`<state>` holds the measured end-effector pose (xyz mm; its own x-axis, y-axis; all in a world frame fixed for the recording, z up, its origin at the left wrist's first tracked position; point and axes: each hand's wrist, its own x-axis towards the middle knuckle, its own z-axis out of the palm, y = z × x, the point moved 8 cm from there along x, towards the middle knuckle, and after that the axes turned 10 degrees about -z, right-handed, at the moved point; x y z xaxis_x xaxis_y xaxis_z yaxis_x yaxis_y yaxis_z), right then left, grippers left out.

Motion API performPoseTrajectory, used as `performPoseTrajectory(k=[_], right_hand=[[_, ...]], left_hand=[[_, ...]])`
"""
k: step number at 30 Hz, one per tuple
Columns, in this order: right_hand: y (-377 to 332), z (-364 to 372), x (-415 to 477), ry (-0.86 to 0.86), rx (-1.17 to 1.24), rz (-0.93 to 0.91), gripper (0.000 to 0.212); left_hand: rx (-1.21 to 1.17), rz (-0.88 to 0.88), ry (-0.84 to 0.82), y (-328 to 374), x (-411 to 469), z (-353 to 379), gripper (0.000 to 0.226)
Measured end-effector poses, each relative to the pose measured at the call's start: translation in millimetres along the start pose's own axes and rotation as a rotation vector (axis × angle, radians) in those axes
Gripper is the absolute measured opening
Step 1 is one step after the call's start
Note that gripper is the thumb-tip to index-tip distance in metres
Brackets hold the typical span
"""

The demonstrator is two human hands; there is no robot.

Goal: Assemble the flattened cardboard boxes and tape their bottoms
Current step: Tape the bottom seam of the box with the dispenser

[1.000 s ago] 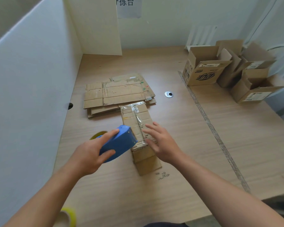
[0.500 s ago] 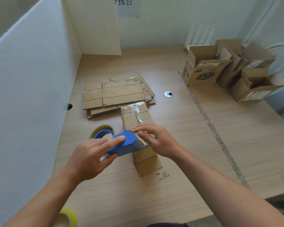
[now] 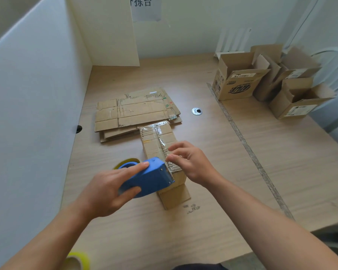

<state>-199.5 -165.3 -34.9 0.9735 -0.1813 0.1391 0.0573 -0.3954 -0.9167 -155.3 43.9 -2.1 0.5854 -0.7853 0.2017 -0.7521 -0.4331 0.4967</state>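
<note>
We see the left hand [image 3: 105, 190] gripping the blue plastic tape dispenser [image 3: 150, 178], forefinger stretched along its top and thumb curled under its near side. The toothed front edge lies against the narrow brown cardboard box [image 3: 154, 141], which lies lengthwise on the light wooden worktop [image 3: 203, 230] in front of us. Half a second ago the dispenser sat a little farther up the box; it has slid slightly toward the near end, and its blade now shows plainly. The right hand [image 3: 193, 162] has changed too. Earlier its fingers were curled over the dispenser's nose, whereas now they are lifted, loosely curved and apart, with the thumb tip down on the strip of clear tape [image 3: 160, 137] just beside the blade. The strip runs along the box's top seam and over its far end. The box itself has not shifted — it lies just in front of the stack of flattened cardboard boxes [image 3: 133, 112], as before. Three assembled open cardboard boxes [image 3: 238, 78] stand together at the far right of the worktop, well apart from the hands. A round metal grommet [image 3: 196, 111] sits between them and the stack, and a yellow tape roll [image 3: 78, 260] shows at the lower left edge.
</note>
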Motion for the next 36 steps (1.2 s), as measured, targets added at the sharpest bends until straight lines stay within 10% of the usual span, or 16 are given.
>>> performPoseTrajectory(k=[11, 36], right_hand=[[70, -42, -50, 0.223, 0.082, 0.331, 0.024], [107, -39, -42, 0.226, -0.112, 0.574, 0.033]], left_hand=[[-0.223, -0.430, -0.470, -33, 0, 11, 0.055], [-0.167, -0.696, -0.656, -28, 35, 32, 0.048]])
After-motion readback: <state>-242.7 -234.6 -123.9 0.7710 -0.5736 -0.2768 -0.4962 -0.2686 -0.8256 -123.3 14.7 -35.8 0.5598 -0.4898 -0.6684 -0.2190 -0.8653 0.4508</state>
